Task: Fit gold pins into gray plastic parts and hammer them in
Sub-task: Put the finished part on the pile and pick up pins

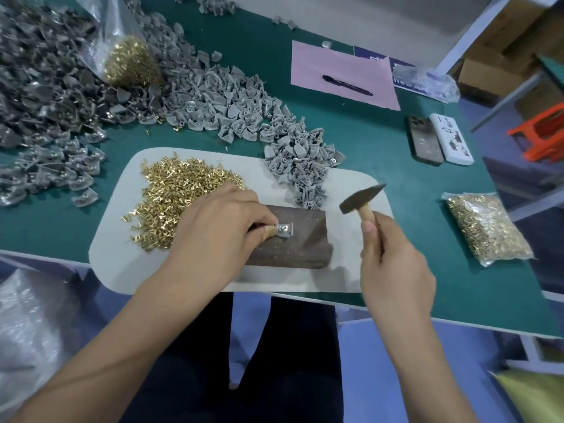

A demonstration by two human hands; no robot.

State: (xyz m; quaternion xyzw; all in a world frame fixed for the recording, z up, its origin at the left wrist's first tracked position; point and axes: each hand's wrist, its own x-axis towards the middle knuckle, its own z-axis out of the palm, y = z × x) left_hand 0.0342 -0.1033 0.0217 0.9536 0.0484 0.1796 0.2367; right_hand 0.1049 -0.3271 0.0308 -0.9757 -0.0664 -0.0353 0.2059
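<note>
Right now the left hand (219, 227) pinches a gray plastic part (285, 231) by its near edge against the dark wooden block (302, 239), presumably to steady it while keeping the fingertips out of the striking path. Beside it, the right hand (393, 264) curls around the handle of a small hammer (361, 198), head raised just above and to the right of the part, likely poised for a blow. Loose gold pins (177, 196) heap on the white board (122, 239) within the left hand's reach, and more gray parts (299, 172) pile beyond the block.
</note>
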